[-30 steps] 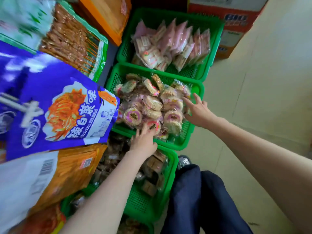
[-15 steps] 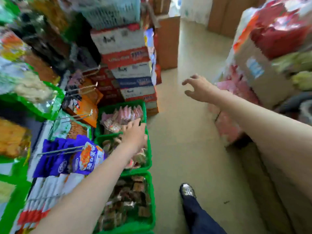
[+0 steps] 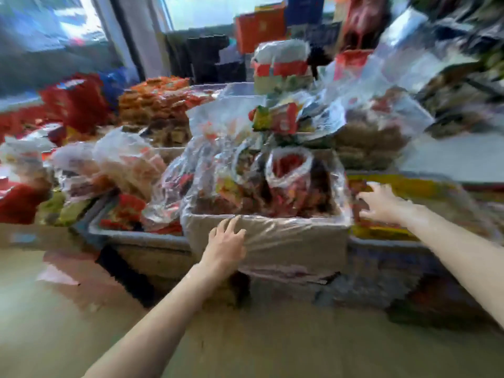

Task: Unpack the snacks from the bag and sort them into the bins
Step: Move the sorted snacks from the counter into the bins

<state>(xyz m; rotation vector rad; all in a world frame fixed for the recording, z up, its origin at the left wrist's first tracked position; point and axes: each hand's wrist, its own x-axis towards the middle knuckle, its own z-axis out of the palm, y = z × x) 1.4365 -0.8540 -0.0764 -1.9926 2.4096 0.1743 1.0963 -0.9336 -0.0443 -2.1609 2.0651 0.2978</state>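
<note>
The head view is blurred by motion. A cardboard box (image 3: 286, 241) lined with a clear plastic bag stands in front of me, heaped with red and brown snack packs (image 3: 289, 181). My left hand (image 3: 226, 241) reaches with spread fingers to the box's front left rim and holds nothing. My right hand (image 3: 381, 203) hovers open with fingers spread at the box's right side, beside a yellow pack (image 3: 403, 186). Whether either hand touches the plastic is unclear.
Clear bags of snacks (image 3: 122, 162) and red packs (image 3: 73, 99) crowd grey trays (image 3: 131, 236) to the left. More bagged brown snacks (image 3: 373, 137) pile up behind on the right. Bare floor (image 3: 245, 336) lies in the foreground. Boxes stand at the back.
My view has swung from the green bins on the left round to the box of bagged snacks. Both hands left the bins and now reach toward this box, empty.
</note>
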